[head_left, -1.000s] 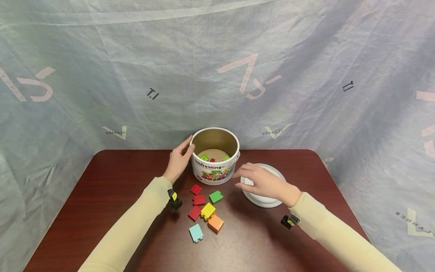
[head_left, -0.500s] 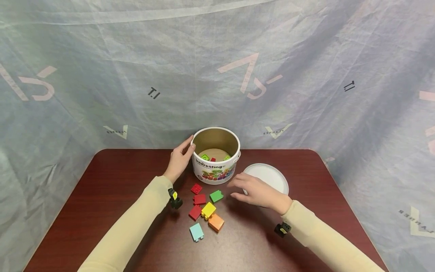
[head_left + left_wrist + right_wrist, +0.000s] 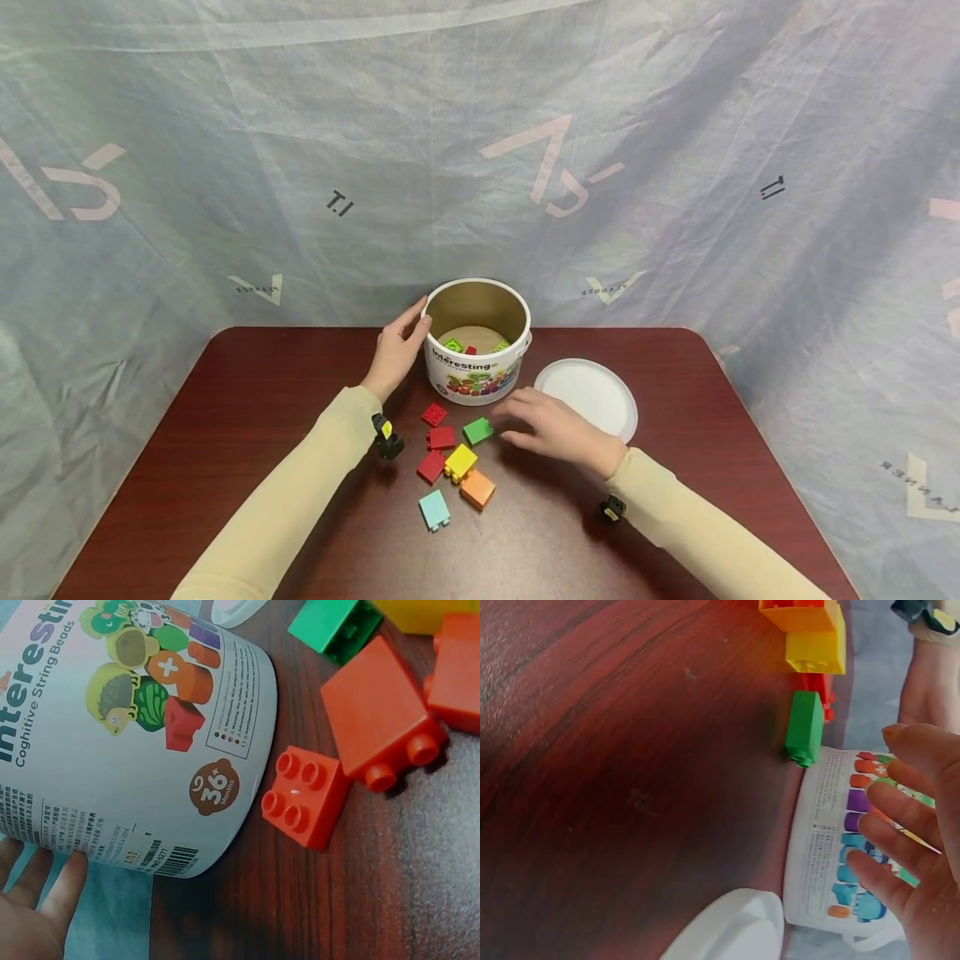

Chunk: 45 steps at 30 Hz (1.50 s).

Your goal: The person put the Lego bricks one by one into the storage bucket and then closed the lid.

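In the head view, the left hand [image 3: 392,357] rests on the side of a white bucket [image 3: 472,379] at the back of the table [image 3: 285,367], its thumb at the rim and its fingers spread along the outer wall. The right hand [image 3: 558,429] has loosely extended fingers with a gap below the thumb, and holds nothing; it is over the table, between a green block [image 3: 477,431] and a white lid [image 3: 592,387]. Three red blocks [image 3: 441,437], a yellow block [image 3: 461,461], an orange block [image 3: 477,488] and a light blue block [image 3: 434,510] lie in front of the bucket, which has green pieces [image 3: 452,345] and a red piece [image 3: 470,351] inside. Its front reads "Interesting"; the cloth [image 3: 375,125] behind bears "T.I" and a mirrored "PLANNER". In the left wrist view, straight fingers touch the bucket, whose label reads "Coghitive String Beads" and "36+ Months" near a barcode; other lines are too small to read. In the right wrist view, the right hand's fingers and thumb are well spread before the bucket's printed side; whether they touch it I cannot tell.
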Tool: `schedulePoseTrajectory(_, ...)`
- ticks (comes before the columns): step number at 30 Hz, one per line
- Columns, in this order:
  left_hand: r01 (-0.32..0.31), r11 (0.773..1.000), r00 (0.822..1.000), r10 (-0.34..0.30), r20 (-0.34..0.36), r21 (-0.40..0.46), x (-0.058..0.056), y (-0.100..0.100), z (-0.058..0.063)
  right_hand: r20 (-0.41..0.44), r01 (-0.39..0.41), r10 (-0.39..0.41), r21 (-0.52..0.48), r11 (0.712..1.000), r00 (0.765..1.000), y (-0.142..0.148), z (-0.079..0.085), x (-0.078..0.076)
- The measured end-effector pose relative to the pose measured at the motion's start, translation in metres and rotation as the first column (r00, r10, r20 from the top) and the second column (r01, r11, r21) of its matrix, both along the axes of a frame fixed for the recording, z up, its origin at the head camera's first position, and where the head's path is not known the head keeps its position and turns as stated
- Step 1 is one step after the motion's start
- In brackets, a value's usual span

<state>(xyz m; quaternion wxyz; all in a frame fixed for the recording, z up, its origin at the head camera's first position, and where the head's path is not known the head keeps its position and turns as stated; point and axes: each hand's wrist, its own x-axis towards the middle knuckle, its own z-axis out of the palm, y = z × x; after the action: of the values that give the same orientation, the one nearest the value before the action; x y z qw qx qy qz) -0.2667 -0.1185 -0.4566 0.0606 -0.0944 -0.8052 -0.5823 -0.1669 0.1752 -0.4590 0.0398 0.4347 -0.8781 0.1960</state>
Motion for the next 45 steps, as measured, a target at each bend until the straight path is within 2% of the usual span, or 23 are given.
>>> schedulePoseTrajectory(19, 0.013, 1.000, 1.000, -0.013, 0.004, 0.013, -0.001, 0.000, -0.002, 0.045, 0.040, -0.041, 0.029, 0.999, 0.998, -0.014, -0.023, -0.012)
schedulePoseTrajectory(31, 0.008, 1.000, 1.000, -0.008, 0.009, 0.021, -0.001, 0.000, -0.003, 0.072, 0.019, -0.023, 0.065, 0.998, 0.997, -0.022, -0.029, -0.018)
schedulePoseTrajectory(45, 0.013, 1.000, 1.000, -0.013, 0.006, 0.010, -0.002, -0.001, -0.006, 0.058, 0.006, -0.013, 0.118, 0.993, 0.998, -0.024, -0.034, -0.022)
